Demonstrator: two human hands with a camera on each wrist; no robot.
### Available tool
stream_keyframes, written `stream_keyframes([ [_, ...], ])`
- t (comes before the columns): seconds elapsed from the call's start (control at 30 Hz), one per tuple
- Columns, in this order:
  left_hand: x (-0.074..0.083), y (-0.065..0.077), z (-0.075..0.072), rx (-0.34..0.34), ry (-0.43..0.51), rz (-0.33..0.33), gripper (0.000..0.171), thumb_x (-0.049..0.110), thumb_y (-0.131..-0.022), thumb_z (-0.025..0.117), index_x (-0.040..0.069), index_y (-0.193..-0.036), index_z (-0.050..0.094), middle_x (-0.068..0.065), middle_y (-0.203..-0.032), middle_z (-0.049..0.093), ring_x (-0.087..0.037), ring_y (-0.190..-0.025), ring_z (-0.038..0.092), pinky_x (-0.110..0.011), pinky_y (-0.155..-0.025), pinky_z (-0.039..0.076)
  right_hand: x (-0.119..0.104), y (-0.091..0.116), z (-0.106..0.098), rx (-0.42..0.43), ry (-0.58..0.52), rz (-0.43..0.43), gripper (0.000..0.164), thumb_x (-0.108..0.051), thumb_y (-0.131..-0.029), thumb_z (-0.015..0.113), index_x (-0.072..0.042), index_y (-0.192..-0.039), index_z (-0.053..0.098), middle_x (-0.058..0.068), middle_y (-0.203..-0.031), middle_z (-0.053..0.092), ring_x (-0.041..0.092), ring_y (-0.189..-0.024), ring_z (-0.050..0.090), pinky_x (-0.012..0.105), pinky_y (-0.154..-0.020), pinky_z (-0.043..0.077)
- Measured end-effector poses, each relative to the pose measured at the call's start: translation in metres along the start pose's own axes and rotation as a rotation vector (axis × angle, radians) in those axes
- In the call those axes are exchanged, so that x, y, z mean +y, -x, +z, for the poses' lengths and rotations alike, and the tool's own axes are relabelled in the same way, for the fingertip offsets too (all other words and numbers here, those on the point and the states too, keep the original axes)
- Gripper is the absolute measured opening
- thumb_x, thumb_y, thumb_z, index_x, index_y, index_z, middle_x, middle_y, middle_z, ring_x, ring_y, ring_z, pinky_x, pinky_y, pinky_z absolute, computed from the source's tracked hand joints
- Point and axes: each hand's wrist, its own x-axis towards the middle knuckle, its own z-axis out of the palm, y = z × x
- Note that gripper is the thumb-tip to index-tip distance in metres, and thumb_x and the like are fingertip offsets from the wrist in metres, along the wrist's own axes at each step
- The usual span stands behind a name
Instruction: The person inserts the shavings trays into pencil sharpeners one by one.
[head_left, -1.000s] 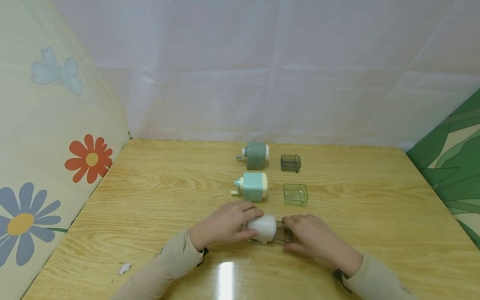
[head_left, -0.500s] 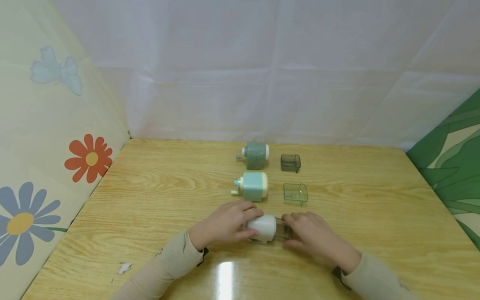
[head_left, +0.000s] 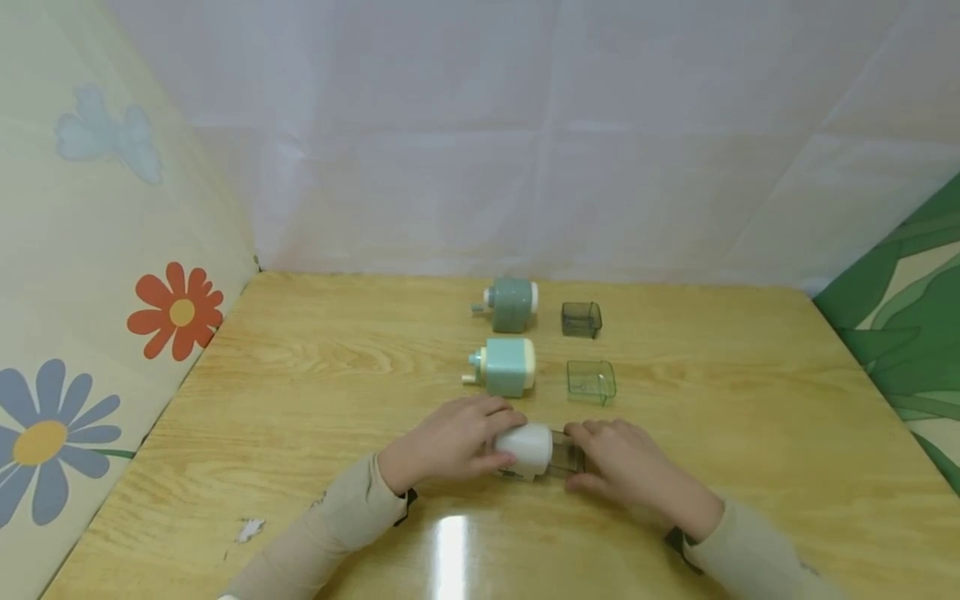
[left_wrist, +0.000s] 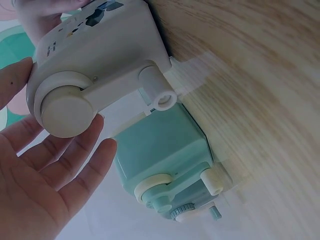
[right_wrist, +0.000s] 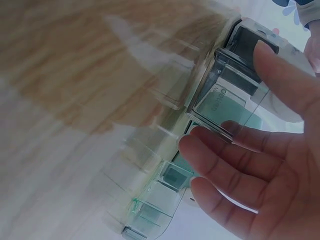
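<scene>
My left hand (head_left: 461, 442) grips a white crank pencil sharpener (head_left: 528, 448), thumb on the near side and fingers on the far side. In the left wrist view its round hub and crank handle (left_wrist: 157, 90) face the camera. At the sharpener's right end, my right hand (head_left: 626, 467) pinches a clear smoky shavings drawer (head_left: 564, 454) between thumb and fingers. The drawer's inner end is right at the sharpener's opening, with most of its length outside. In the right wrist view the drawer (right_wrist: 225, 95) shows between thumb and fingertips.
Beyond the hands stand a mint pencil sharpener (head_left: 506, 367) and a grey-green one (head_left: 512, 305), cranks to the left. To their right lie a clear green drawer (head_left: 590, 381) and a dark smoky drawer (head_left: 581, 320). A white sheet (head_left: 525, 167) hangs behind the wooden table (head_left: 337, 350).
The right hand has tilted the drawer slightly, lining it up with the white sharpener. The left hand keeps its hold. The head view has shifted a little.
</scene>
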Motion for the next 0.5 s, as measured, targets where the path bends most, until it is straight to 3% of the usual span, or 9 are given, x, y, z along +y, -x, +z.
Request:
stream_keyframes([
  [0.5, -0.0001, -0.0004, -0.0015, -0.012, 0.008, -0.009, 0.043, 0.037, -0.085, 0.061, 0.010, -0.118, 0.058, -0.002, -0.108, 0.059, -0.012, -0.092, 0.054, -0.023, -0.078, 0.047, -0.0045, 0.0001, -0.0013, -0.025, 0.009, -0.018, 0.053, -0.048, -0.069, 0.070, -0.005, -0.097, 0.057, 0.001, -0.076, 0.060, 0.012, -0.061, 0.052, 0.034, -0.059, 0.049],
])
